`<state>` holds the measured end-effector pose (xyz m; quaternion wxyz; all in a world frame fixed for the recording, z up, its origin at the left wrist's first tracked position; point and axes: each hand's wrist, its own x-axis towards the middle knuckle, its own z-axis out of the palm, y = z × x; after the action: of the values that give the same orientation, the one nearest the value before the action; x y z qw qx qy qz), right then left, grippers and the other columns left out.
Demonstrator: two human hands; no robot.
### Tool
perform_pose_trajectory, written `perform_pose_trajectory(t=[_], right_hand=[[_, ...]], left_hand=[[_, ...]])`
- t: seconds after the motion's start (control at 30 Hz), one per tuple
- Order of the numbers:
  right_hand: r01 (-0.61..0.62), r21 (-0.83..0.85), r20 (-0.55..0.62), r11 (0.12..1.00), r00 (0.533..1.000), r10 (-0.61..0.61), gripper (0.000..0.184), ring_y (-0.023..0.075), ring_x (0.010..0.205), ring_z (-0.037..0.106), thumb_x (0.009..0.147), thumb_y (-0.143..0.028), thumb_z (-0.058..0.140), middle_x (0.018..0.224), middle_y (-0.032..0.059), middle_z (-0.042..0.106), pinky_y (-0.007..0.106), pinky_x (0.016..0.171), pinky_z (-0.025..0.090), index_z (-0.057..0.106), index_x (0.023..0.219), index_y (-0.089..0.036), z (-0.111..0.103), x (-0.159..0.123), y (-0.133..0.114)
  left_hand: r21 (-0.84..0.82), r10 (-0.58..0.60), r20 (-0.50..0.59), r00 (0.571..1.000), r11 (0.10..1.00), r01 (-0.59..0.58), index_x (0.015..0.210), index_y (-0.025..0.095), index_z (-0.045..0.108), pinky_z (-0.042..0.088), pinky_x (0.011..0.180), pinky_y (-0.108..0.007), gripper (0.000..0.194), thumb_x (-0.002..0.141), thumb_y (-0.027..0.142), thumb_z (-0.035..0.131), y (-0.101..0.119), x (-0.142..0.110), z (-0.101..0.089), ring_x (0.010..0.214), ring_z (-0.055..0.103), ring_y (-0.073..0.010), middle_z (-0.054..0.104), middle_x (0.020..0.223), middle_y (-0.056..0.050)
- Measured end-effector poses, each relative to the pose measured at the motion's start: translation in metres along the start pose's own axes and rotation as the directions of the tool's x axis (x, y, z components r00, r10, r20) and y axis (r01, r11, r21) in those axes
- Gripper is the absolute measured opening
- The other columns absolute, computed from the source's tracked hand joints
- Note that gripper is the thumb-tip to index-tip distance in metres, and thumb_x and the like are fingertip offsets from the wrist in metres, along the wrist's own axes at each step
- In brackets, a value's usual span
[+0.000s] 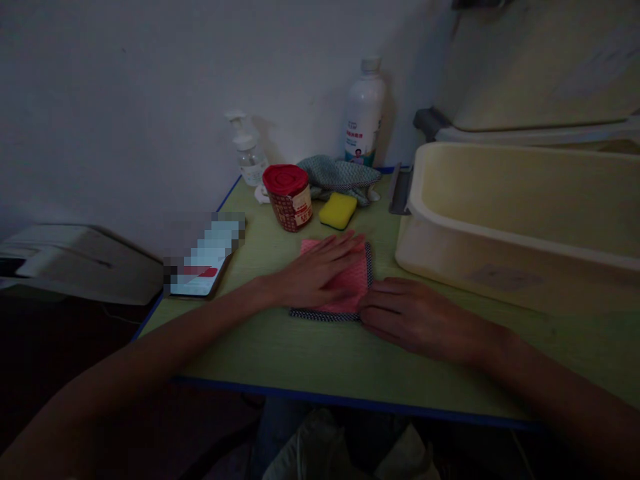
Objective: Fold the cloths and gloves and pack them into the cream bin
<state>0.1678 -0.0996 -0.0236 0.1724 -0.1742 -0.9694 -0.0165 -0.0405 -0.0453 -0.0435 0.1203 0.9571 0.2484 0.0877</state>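
A folded pink cloth (347,290) with a black-and-white checked edge lies flat on the table in front of me. My left hand (320,270) rests palm down across it, its fingers stretched out toward the far right. At the cloth's near right corner is my right hand (407,313), with bent fingers closed on the edge; the fingertips are partly hidden. Just beyond the cloth sit a yellow sponge (339,211) and a red-lidded canister (289,199).
To the right stands a large cream plastic bin (465,260) with its lid raised. A phone (200,263) leans at the left table edge. Along the wall are a pump bottle (247,153), a tall white bottle (364,110) and a crumpled grey-blue cloth (340,175).
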Motion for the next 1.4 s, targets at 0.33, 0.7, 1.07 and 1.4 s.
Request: perform_pose_trajectory(t=[0.33,0.7,1.07,1.4], right_hand=[[-0.169,0.035,0.052,0.985,0.985,0.167,0.024,0.0147,0.088,0.062,0.092,-0.016,0.041,0.091,0.0039,0.069,0.027,0.078,0.050,0.065,0.093,-0.020,0.002,-0.002,-0.008],[-0.321,0.078,-0.060,0.944,0.944,0.326,0.029,0.0123,0.076,0.066,0.092,-0.013,0.037,0.096,0.0053,0.069,0.023,0.068,0.056,0.064,0.097,-0.018,0.017,0.000,-0.007],[-0.246,-0.177,-0.077,0.953,0.969,0.236,0.022,0.0195,0.072,0.064,0.085,-0.008,0.042,0.088,0.0126,0.069,0.033,0.066,0.056,0.064,0.085,-0.010,0.009,0.002,0.000],[-0.238,-0.123,-0.075,0.964,0.970,0.230,0.027,0.0187,0.065,0.063,0.086,-0.004,0.034,0.077,0.0098,0.067,0.030,0.059,0.051,0.059,0.091,-0.012,0.000,-0.005,-0.004]], left_hand=[[0.103,0.122,-0.071,0.990,0.988,-0.115,0.122,0.004,0.051,0.039,0.107,-0.037,0.035,0.094,0.021,0.038,0.016,-0.042,-0.002,0.132,0.039,-0.0216,0.050,0.134,-0.020],[0.279,0.025,-0.065,0.998,0.960,-0.006,0.125,0.005,0.049,0.043,0.100,-0.041,0.057,0.087,0.047,0.047,0.030,-0.047,0.002,0.124,0.048,-0.0285,0.052,0.133,-0.020],[0.506,0.101,-0.198,0.975,0.862,0.014,0.085,0.013,0.060,0.052,0.060,-0.028,0.022,0.088,0.011,0.039,0.037,-0.048,-0.010,0.071,0.064,-0.0178,0.068,0.083,-0.008],[0.356,0.171,-0.230,0.958,0.931,-0.081,0.087,0.013,0.055,0.043,0.047,-0.023,0.033,0.094,0.010,0.023,0.030,-0.055,-0.019,0.052,0.060,-0.0118,0.068,0.070,-0.004]])
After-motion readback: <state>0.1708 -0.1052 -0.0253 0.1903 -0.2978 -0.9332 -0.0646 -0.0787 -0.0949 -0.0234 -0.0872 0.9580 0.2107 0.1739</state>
